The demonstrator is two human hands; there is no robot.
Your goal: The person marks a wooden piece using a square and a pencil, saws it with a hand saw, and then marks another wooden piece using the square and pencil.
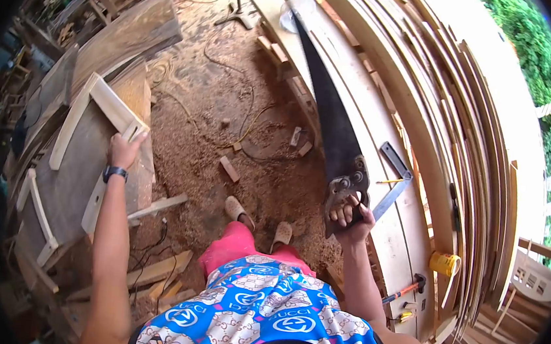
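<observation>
My right hand (353,223) is wrapped round the handle of a handsaw (334,111). Its long dark blade points away from me, over the edge of the plank bench. On the left, my left hand (124,151), a watch on its wrist, closes on the end of a pale wooden frame (116,109) made of joined strips. Part of this frame is hidden by the hand and forearm. Beneath it lies a broad dark board (84,188). Right of the saw, a try square (394,182) rests on the planks with a yellow pencil (389,181) across it.
Long stacked boards (451,115) run along the right. A hammer (405,289) and a yellow tape roll (444,263) lie near them. Sawdust, a wood block (229,168) and cords (246,127) cover the floor. Another pale wood frame (41,214) lies at the left.
</observation>
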